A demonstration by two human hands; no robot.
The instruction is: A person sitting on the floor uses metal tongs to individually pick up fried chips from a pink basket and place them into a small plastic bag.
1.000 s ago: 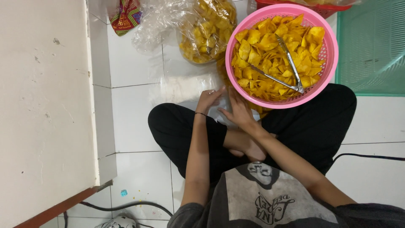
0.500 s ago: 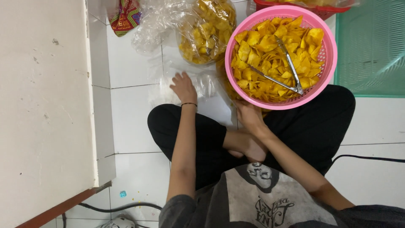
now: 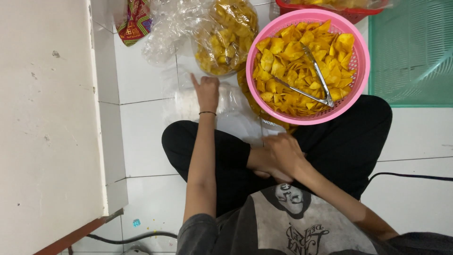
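Note:
I sit cross-legged on white floor tiles. My left hand (image 3: 206,92) reaches forward onto a flat pile of clear plastic bags (image 3: 186,105), fingers curled and the index finger stretched out; whether it grips a bag is unclear. My right hand (image 3: 282,153) is low over my lap, fingers closed on the edge of a thin clear plastic bag (image 3: 247,126). Just beyond it stands a pink basket (image 3: 359,71) heaped with yellow chips (image 3: 283,61), with metal tongs (image 3: 317,78) lying on top.
A clear bag filled with chips (image 3: 225,38) lies left of the basket, with crumpled plastic (image 3: 165,33) and a red patterned packet (image 3: 137,21) beyond. A white cabinet side (image 3: 52,118) borders the left. A green mesh panel (image 3: 410,52) is on the right, and a black cable (image 3: 415,177) runs along the floor.
My left hand has left the basket's edge and moved forward-left onto the pile of clear bags. My right hand has drawn back from the basket down to my lap.

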